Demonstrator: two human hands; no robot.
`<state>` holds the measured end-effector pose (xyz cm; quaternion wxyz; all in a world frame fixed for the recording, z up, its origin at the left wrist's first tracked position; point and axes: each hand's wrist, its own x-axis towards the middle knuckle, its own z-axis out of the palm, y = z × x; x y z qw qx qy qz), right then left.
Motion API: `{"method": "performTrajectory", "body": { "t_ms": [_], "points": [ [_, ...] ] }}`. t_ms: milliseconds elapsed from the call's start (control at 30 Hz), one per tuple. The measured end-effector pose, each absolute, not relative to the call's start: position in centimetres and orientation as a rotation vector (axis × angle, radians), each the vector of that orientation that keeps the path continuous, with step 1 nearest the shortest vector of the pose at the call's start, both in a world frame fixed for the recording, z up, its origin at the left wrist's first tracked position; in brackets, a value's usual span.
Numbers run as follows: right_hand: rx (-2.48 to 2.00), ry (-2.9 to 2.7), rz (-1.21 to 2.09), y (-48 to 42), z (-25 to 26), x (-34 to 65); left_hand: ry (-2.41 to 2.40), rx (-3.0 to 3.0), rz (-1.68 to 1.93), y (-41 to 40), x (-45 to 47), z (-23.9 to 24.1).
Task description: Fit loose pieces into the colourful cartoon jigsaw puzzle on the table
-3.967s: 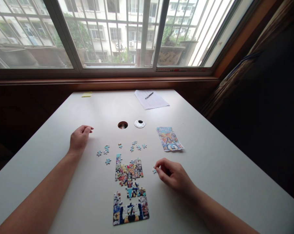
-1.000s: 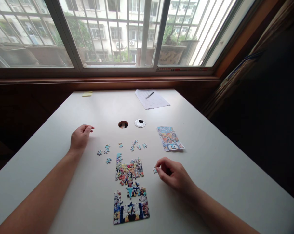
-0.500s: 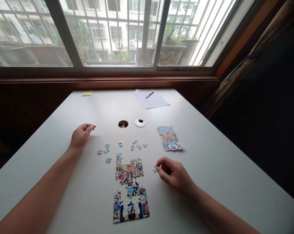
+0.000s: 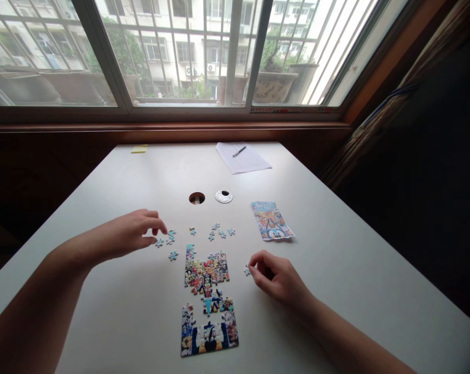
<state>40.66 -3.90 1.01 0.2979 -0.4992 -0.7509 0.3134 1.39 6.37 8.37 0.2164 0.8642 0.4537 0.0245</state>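
Note:
My left hand hovers at the left cluster of loose puzzle pieces, its thumb and forefinger apart and nothing visible between them. One puzzle piece lies right by those fingertips; whether they touch it I cannot tell. On the right, my right hand pinches a light blue puzzle piece between thumb and forefinger. Between the hands lies a partly joined jigsaw puzzle, with a gap at its middle left. Its lower section shows a dark blue and white face.
More loose pieces lie beyond the puzzle. A picture sheet is at the right. Farther back are a round table hole, its metal cover, papers with a pen, and a yellow note.
My left hand has come down and toward the left loose pieces, its fingers parting from a pinch. My right hand with its puzzle piece has stayed in place.

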Motion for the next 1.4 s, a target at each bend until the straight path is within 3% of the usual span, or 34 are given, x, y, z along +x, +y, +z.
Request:
{"method": "performTrajectory", "body": {
  "t_ms": [533,1400],
  "points": [
    [-1.317,-1.995,0.835,-3.9,0.9,40.7,1.18,2.494,-0.157,4.0,6.2,6.8],
    [-1.315,-2.004,0.863,-3.9,0.9,40.7,0.985,2.321,0.113,4.4,7.1,7.3]
  ]
}}
